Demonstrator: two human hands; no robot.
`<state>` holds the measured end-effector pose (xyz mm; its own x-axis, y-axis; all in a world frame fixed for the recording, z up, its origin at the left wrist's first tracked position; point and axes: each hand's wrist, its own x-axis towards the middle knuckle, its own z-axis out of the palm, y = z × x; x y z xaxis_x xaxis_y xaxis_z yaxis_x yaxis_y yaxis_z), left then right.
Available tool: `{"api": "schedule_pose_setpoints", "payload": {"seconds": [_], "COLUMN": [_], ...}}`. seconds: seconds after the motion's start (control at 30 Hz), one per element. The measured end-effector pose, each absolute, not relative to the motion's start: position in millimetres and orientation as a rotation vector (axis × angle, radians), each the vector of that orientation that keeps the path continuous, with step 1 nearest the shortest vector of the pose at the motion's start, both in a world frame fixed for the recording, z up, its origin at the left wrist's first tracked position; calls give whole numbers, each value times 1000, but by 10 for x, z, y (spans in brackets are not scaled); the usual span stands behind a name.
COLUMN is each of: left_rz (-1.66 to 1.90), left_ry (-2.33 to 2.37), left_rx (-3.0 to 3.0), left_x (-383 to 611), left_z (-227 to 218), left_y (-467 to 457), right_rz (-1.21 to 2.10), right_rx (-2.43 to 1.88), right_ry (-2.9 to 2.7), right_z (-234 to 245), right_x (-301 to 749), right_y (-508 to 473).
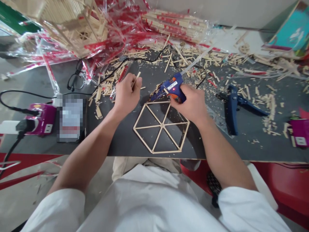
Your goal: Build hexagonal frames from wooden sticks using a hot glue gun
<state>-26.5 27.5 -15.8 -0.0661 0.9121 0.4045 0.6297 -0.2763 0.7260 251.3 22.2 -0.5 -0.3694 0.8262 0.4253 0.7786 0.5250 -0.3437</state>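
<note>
Head view: the two hands are apart above a dark tabletop (120,145). The right hand (190,104) is clamped around a blue hot glue gun (175,87), its nozzle low and near the top edge of a hexagonal frame (149,127) of wooden craft sticks lying flat on the table just below the hands. The left hand (126,95) pinches one short wooden stick (136,80) between its fingertips. Risks: a drip from the nozzle could bond the frame to the table, the hot tip could burn the left fingers if they close in, and a tug on the black cable (145,59) could knock the frame askew — whether its joints are set cannot be told. Count: 2 hands; 2 glue guns, the other (233,109) lying at right; 6 frame sides, 6 spokes; 2 magenta power sockets (43,119) (299,132); 1 pair of glasses (76,79); 1 phone (71,119), screen blurred — loose stick chips are too many to count.
</note>
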Motion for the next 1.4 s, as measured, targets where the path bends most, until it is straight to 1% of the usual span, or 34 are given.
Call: {"api": "schedule_pose_setpoints", "payload": {"seconds": [0.17,0.5,0.83,1.23,1.4], "left_rz": [1215,1102,1131,1089,1093], "left_ry": [1754,1755,1715,1722,1727], "left_rx": [1977,1981,2035,1964,1951], "left_x": [-222,-224,-230,-231,-224], "left_z": [-131,-113,-103,-119,-110], "left_y": [255,246,230,227,221], "right_rz": [106,149,153,142,199], "right_rx": [-1283,-1306,-1300,-1381,-1427], "right_ry": [-2259,-2309,-2314,-2289,-2289], "right_z": [-51,-57,-36,-18,19], "right_x": [2512,2513,2522,2569,2596], "right_y": [255,264,248,250,255]}}
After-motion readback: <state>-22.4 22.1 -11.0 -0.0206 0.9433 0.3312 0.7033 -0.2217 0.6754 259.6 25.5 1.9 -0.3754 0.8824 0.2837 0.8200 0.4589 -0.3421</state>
